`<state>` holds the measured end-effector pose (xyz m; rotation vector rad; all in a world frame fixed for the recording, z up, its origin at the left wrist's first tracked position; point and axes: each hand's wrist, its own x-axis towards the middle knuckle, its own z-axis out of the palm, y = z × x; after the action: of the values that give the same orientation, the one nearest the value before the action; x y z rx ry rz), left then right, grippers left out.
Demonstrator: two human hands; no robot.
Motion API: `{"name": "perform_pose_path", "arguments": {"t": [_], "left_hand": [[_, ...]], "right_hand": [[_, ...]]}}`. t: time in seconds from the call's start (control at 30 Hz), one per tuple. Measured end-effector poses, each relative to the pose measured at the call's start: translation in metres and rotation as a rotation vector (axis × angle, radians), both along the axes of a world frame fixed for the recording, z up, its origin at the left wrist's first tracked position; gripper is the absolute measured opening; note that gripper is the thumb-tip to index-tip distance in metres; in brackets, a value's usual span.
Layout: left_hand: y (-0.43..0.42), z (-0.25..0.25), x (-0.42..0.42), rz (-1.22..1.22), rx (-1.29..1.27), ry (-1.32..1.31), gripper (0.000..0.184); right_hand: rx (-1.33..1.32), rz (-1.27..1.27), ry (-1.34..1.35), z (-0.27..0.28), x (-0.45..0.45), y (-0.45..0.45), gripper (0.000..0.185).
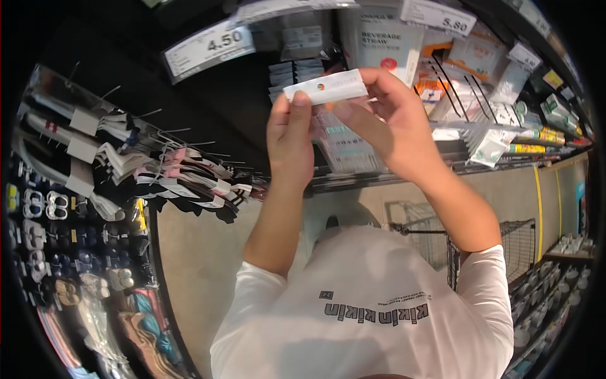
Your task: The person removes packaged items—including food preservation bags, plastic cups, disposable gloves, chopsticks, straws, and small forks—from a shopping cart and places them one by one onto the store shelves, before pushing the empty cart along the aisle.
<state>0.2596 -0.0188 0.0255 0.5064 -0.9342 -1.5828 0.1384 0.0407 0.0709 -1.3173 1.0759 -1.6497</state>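
My left hand and my right hand hold up a small packet between them, in front of the display rack. A white header card with a small orange mark and faint print runs along its top. My left thumb presses on the card's left end. At the right end, my right thumb and fingers pinch it. Below the card shows a clear plastic part with green print; whether it belongs to the same packet is hard to tell. Its contents cannot be made out.
Price tags reading 4.50 and 5.80 top the rack. A beverage straw pack hangs behind my right hand. Socks hang at left, above sandals. A wire shopping cart stands beside me at right.
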Motion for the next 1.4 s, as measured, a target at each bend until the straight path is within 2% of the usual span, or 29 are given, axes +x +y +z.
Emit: {"name": "perform_pose_path", "arguments": {"t": [0.07,0.13,0.33,0.37,0.43,0.5,0.57,0.63,0.67,0.7,0.73,0.77,0.8,0.83,0.87,0.9,0.97,1.0,1.07,1.1,1.17,1.23,1.3,1.33,1.4], "left_hand": [[-0.018,-0.004,0.021,0.127,-0.258,-0.152,0.03],[-0.03,0.003,0.027,0.189,-0.292,-0.138,0.029],[-0.06,0.024,0.024,0.411,-0.281,0.037,0.018],[-0.067,0.026,0.022,0.411,-0.29,0.047,0.018],[-0.082,0.022,0.018,0.565,-0.373,0.049,0.018],[-0.09,0.019,0.015,0.592,-0.364,0.016,0.024],[-0.097,0.017,0.011,0.733,-0.53,-0.024,0.028],[-0.104,0.008,0.012,0.713,-0.508,-0.046,0.031],[-0.106,0.005,0.013,0.774,-0.578,-0.167,0.032],[-0.108,0.006,0.015,0.837,-0.651,-0.288,0.032],[-0.106,0.007,0.018,0.862,-0.679,-0.398,0.033],[-0.101,0.009,0.023,0.867,-0.683,-0.395,0.033],[-0.093,0.016,0.03,0.79,-0.606,-0.568,0.034],[-0.087,0.019,0.034,0.707,-0.525,-0.736,0.034],[-0.085,0.016,0.036,0.631,-0.494,-0.678,0.042],[-0.08,0.016,0.037,0.633,-0.498,-0.676,0.042],[-0.067,0.016,0.04,0.566,-0.548,-0.524,0.058],[-0.06,0.015,0.041,0.571,-0.553,-0.521,0.058],[-0.045,0.011,0.041,0.694,-0.721,-0.603,0.075],[-0.037,0.008,0.042,0.698,-0.724,-0.601,0.075],[-0.025,0.002,0.043,0.746,-0.822,-0.786,0.082],[-0.033,-0.001,0.044,0.765,-0.882,-0.742,0.079],[-0.047,0.002,0.044,0.713,-0.951,-0.752,0.074],[-0.055,0.007,0.043,0.755,-1.019,-0.735,0.065],[-0.059,0.014,0.046,0.716,-0.973,-0.728,0.06]], "right_hand": [[-0.005,-0.006,0.009,-0.01,0.011,-0.03,0.032],[0.08,-0.034,0.051,-0.009,0.015,-0.055,0.03],[-0.14,-0.074,-0.067,0.002,0.054,-0.109,0.025],[-0.156,-0.067,-0.119,0.004,0.058,-0.115,0.026],[-0.185,-0.089,-0.058,0.0,0.063,-0.129,0.024],[-0.275,-0.059,-0.009,-0.003,0.067,-0.142,0.018],[-0.26,-0.07,0.041,-0.005,0.064,-0.149,0.017],[-0.369,-0.354,0.586,-0.007,0.061,-0.154,0.016],[-0.393,-0.44,0.821,-0.007,0.058,-0.155,0.02],[-0.397,-0.445,0.821,-0.005,0.055,-0.155,0.02],[-0.387,-0.456,0.945,-0.002,0.053,-0.154,0.022],[-0.376,-0.465,1.067,0.002,0.052,-0.152,0.025],[-0.307,-0.438,1.102,0.006,0.053,-0.147,0.027],[-0.314,-0.441,1.101,0.007,0.052,-0.148,0.027],[-0.322,-0.423,1.092,0.006,0.052,-0.148,0.026],[-0.331,-0.404,1.084,0.007,0.052,-0.148,0.026],[-0.348,-0.411,1.109,0.007,0.054,-0.147,0.026],[-0.38,-0.428,1.064,0.003,0.055,-0.147,0.026],[-0.41,-0.466,1.037,0.0,0.057,-0.148,0.027],[-0.416,-0.466,1.037,-0.001,0.057,-0.15,0.027],[-0.409,-0.48,1.066,-0.007,0.052,-0.153,0.027],[-0.398,-0.463,1.161,-0.009,0.049,-0.156,0.026],[-0.417,-0.431,0.919,-0.004,0.049,-0.161,0.026],[-0.417,-0.408,0.895,-0.01,0.046,-0.165,0.022],[-0.425,-0.397,0.873,-0.014,0.045,-0.165,0.022]]}}
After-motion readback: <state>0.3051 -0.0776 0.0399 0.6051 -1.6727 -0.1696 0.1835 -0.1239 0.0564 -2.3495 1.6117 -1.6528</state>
